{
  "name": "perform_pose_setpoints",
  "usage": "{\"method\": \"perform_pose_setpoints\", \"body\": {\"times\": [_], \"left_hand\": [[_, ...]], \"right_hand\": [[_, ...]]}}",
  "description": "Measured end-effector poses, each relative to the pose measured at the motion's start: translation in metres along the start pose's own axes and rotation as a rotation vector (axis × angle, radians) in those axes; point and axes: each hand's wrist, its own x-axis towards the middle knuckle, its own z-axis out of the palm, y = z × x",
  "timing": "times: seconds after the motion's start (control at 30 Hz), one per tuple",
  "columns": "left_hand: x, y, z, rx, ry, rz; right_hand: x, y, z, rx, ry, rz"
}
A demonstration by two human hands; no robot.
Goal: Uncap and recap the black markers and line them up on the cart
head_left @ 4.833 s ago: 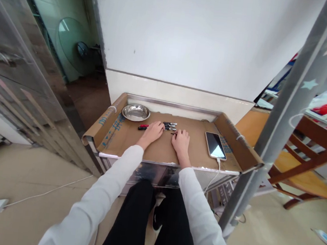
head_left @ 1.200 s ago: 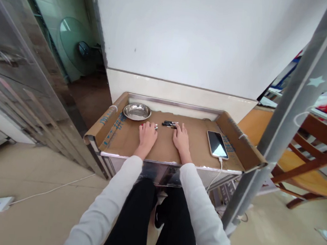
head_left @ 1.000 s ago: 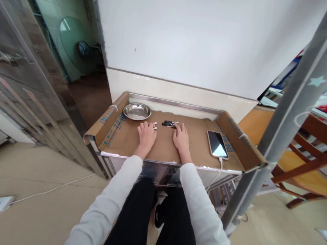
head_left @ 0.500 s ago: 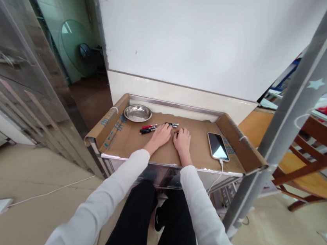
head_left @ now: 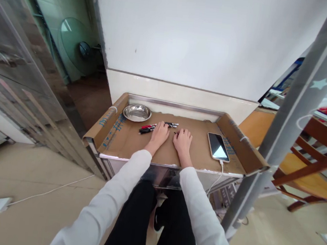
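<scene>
Currently, head view: a red pen (head_left: 147, 127) and a black pen (head_left: 145, 130) lie side by side on the cardboard-lined surface (head_left: 125, 145), projecting leftward from the left hand (head_left: 160, 133). More black pens (head_left: 173, 124) lie just beyond its fingers. Left grip: fingers curved over the pens; whether pinching, cannot tell. Right hand (head_left: 182, 140): fingers bent, low, a small dark tip (head_left: 175, 132) beside them; hold on it, cannot tell.
Handling (judged): pens light, stiff, smooth, apt to roll. Best taken mid-barrel from above.
Edges: round metal dish (head_left: 137, 113) back left; smartphone (head_left: 218, 147) with white cord (head_left: 222, 167) right; raised cardboard flaps (head_left: 239, 144) at both ends. Room: bare cardboard between right hand and smartphone, also front left.
</scene>
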Motion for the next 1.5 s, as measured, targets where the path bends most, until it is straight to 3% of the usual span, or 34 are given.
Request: {"method": "perform_pose_setpoints", "body": {"times": [0.23,0.57,1.0,1.27,1.5], "left_hand": [[0.000,-0.002,-0.004,-0.146,-0.027,-0.037],[0.000,-0.005,-0.003,-0.345,-0.029,0.085],[-0.003,-0.007,-0.006,-0.601,-0.062,0.110],[-0.003,-0.003,-0.005,-0.328,-0.016,0.164],[-0.004,0.002,-0.010,-0.120,-0.069,0.182]], "right_hand": [[0.000,0.001,0.001,-0.003,0.010,-0.028],[0.000,0.001,-0.003,0.037,-0.040,-0.088],[0.007,0.009,0.001,0.404,-0.095,-0.241],[0.005,0.012,-0.002,0.420,-0.080,-0.171],[0.003,0.012,-0.006,0.482,-0.031,-0.099]]}}
